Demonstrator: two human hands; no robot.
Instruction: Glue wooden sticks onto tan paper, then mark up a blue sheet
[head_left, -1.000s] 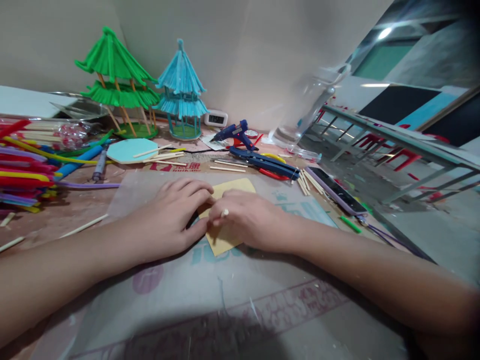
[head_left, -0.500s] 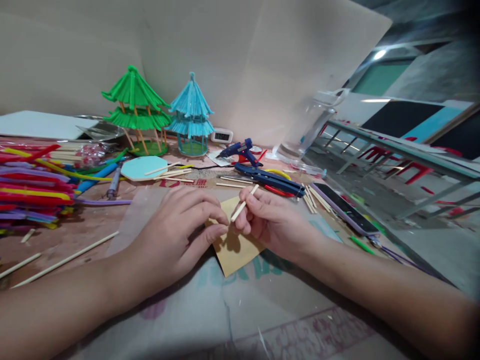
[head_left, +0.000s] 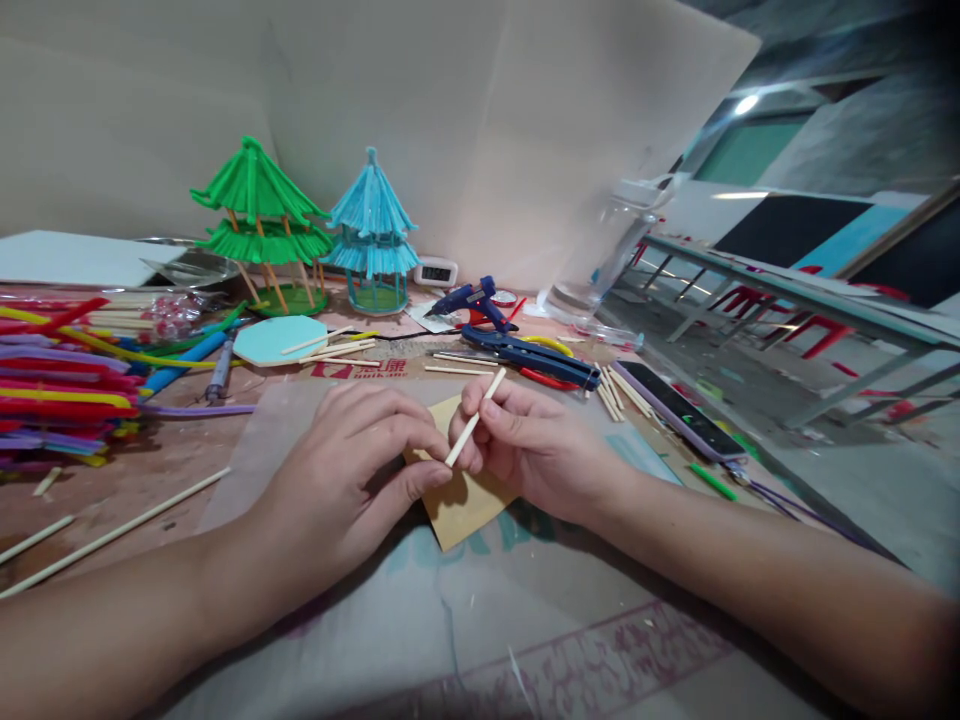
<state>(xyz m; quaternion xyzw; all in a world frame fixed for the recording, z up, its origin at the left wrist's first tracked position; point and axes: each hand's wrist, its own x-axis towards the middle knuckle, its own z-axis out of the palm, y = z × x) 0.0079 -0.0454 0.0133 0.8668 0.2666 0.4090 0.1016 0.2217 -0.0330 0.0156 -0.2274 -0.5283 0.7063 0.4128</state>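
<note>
A short pale wooden stick [head_left: 475, 418] is tilted between my two hands. My right hand [head_left: 536, 440] is closed on it, thumb and fingers pinching its middle. At the stick's lower end, the thumb and forefinger of my left hand [head_left: 375, 455] close on the tip. Below both hands lies a tan sheet of paper [head_left: 457, 515], which looks like sandpaper, on a plastic-covered surface. Its upper part is partly hidden by my fingers.
Behind stand a green pavilion model [head_left: 259, 240] and a blue one [head_left: 373, 240]. A glue gun [head_left: 472, 300], blue cutters [head_left: 529, 355], loose sticks [head_left: 611, 395] and a phone [head_left: 679, 410] lie to the right. Pipe cleaners [head_left: 67, 390] are heaped left; a clear jug [head_left: 596, 250] stands back right.
The stick's lower end has moved left and down to the fingertips of my left hand, which now touch it. The whole view has shifted slightly.
</note>
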